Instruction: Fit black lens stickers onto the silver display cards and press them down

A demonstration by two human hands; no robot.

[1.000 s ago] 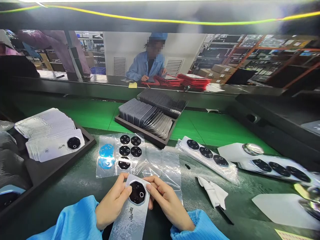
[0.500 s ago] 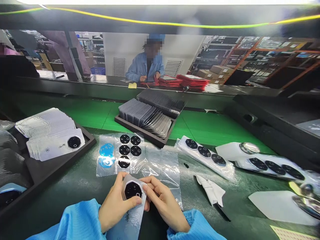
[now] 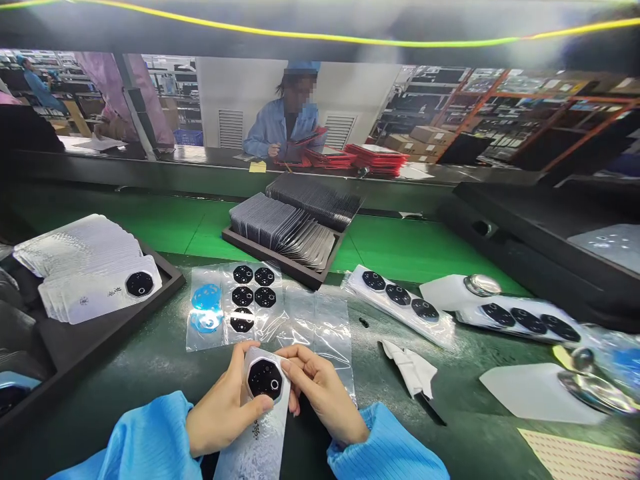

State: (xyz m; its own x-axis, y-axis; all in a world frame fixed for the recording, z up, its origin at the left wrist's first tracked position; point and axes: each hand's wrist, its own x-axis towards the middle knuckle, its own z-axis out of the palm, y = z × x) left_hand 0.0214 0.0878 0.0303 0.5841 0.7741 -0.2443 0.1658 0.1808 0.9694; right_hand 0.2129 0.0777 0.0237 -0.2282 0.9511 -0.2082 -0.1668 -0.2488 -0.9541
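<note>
Both hands hold a silvery phone back cover with a black octagonal camera plate near its top. My left hand grips the cover's left edge, its thumb pressed just below the plate. My right hand grips the right edge with its fingers curled against the plate's side. Just beyond the hands lies a clear film sheet carrying several black octagonal plates and blue round liners.
A black tray at left holds stacked silvery covers. A dark tray of grey covers stands behind. Strips of black plates, a white cloth and metal discs lie to the right. A person in blue works across the belt.
The cover has been drawn nearer to me and lower. My left thumb moved from the plate's side to beneath it. The camera view shifted slightly.
</note>
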